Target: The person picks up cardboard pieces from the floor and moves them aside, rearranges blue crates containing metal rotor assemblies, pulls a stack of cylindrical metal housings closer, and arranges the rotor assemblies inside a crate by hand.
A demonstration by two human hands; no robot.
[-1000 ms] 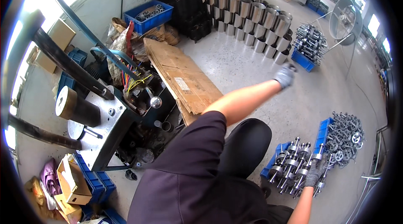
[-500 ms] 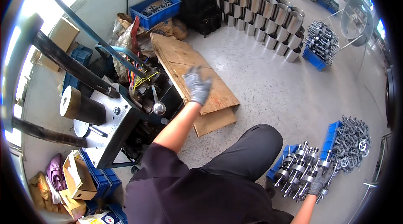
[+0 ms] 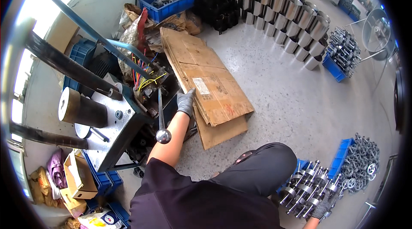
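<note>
My left hand (image 3: 186, 102), in a grey glove, is beside the lower left edge of a stack of flattened cardboard (image 3: 214, 78). Its fingers look slightly apart, with nothing visible in them. A lever with a shiny ball knob (image 3: 163, 136) stands just left of that forearm. On the left is a press-like machine with a metal plate (image 3: 113, 115) and a thick cylinder (image 3: 86, 111). Down at the lower right, my gloved right hand (image 3: 321, 208) is closed around a metal shaft in a pile of shafts with thick round collars (image 3: 305, 188); its fingers are partly hidden.
A blue crate (image 3: 341, 158) stands beside a heap of grey handwheel-like castings (image 3: 360, 164). Stacked steel cylinders (image 3: 292, 25) rise at the back, with more shafts (image 3: 343, 50) and a fan (image 3: 377, 31) at right. Coloured wires (image 3: 143, 76) stick out behind the lever.
My left hand has moved from above the cardboard back to its left edge. The ball-knob lever hangs lower. My right hand stays at the shafts, and the whole view has shifted slightly.
</note>
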